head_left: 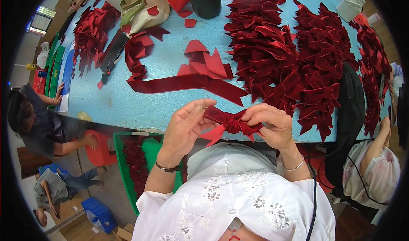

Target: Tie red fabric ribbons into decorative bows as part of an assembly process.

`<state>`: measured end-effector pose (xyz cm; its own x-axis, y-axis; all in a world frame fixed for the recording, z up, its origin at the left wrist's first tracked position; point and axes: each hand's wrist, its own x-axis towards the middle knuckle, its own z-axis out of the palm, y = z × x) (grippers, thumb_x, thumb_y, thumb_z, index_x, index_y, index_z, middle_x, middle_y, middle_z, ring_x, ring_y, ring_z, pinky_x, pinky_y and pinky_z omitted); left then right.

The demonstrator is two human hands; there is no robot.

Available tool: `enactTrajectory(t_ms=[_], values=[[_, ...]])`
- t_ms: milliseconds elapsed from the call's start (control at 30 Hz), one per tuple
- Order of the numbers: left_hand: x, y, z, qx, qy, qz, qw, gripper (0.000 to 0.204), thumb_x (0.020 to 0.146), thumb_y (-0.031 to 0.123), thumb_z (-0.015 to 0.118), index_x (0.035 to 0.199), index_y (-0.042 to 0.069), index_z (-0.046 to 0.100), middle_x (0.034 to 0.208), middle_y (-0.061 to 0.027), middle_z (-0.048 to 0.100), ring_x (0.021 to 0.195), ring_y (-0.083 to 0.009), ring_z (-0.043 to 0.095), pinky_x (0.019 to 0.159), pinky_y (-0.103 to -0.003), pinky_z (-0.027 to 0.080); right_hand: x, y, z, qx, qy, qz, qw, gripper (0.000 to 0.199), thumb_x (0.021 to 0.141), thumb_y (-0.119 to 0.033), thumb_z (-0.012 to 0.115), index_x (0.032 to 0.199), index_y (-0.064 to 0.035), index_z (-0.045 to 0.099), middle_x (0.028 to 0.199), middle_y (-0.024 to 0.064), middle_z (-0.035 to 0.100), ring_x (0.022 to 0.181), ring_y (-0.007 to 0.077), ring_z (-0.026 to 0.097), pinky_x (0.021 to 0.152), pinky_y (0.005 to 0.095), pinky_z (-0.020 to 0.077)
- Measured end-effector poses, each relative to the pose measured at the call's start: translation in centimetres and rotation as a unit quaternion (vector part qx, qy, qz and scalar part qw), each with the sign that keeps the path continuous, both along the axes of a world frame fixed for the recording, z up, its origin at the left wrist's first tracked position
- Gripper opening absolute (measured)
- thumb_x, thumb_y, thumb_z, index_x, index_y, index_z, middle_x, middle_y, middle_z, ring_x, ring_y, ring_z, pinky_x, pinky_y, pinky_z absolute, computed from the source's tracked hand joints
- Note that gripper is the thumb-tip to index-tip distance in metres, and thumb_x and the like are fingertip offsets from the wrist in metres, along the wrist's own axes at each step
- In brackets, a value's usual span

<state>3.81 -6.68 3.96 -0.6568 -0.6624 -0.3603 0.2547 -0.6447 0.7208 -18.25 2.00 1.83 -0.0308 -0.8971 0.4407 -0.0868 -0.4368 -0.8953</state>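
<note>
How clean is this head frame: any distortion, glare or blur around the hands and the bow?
Head view: strong fisheye bending, the blue table edge curves and black corners vignette; lighting even, no harsh glare; left hand, right hand and red bow look sharp.

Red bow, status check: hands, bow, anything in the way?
Both hands on it: left hand, right hand. Red velvet bow held above the blue table edge. Nothing between hands.
</note>
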Motion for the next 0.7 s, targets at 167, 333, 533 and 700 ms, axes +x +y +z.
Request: enactTrajectory(t_ms=[167, 333, 533, 700], values=[[-0.6, 0.3, 0.5, -0.049, -0.028, 0.007, 0.998, 0.029, 0.087, 0.003, 0.056, 0.115, -0.005, 0.052, 0.111, -0.0085, 0.056, 0.085, -0.0152, 0.061, 0.082, -0.029, 0.05, 0.0, 0.1, -0.1, 0.008, 0.0, 0.009, 1.0, 0.03, 0.055, 0.016, 0.047, 0.078, 0.0053, 0.062, 0.088, 0.0174, 0.064, 0.079, 0.0227, 0.062, 0.072, 0.0299, 0.0507], [-1.0, 0.5, 0.3, -0.115, -0.083, 0.017, 0.99, 0.035, 0.079, -0.006, 0.059, 0.114, -0.005, 0.053, 0.11, -0.0085, 0.057, 0.086, -0.0134, 0.06, 0.081, -0.027, 0.049, -0.2, 0.0, -0.2, 0.043, -0.017, 0.031, 0.998, 0.03, 0.058, 0.013, 0.048, 0.084, 0.0076, 0.062, 0.09, 0.0184, 0.063, 0.083, 0.0233, 0.062, 0.077, 0.0317, 0.0501], [-0.7, 0.2, 0.0, -0.096, -0.121, 0.0, 0.988, 0.025, 0.083, -0.001, 0.06, 0.107, -0.005, 0.056, 0.097, -0.0065, 0.062, 0.083, -0.0131, 0.06, 0.076, -0.025, 0.049, 0.5, 0.1, -0.5, 0.103, -0.191, 0.048, 0.975, 0.03, 0.068, 0.009, 0.052, 0.097, 0.0104, 0.059, 0.091, 0.018, 0.063, 0.088, 0.0232, 0.061, 0.079, 0.0327, 0.0492], [-0.8, 0.6, -0.8, -0.095, -0.075, 0.022, 0.992, 0.015, 0.088, 0.01, 0.059, 0.095, -0.004, 0.059, 0.086, -0.0065, 0.063, 0.078, -0.0134, 0.06, 0.073, -0.025, 0.049, 0.3, 0.0, -1.2, 0.177, -0.224, 0.024, 0.958, 0.02, 0.081, 0.002, 0.055, 0.1, 0.0087, 0.058, 0.089, 0.0153, 0.064, 0.081, 0.021, 0.063, 0.074, 0.0325, 0.0511]])
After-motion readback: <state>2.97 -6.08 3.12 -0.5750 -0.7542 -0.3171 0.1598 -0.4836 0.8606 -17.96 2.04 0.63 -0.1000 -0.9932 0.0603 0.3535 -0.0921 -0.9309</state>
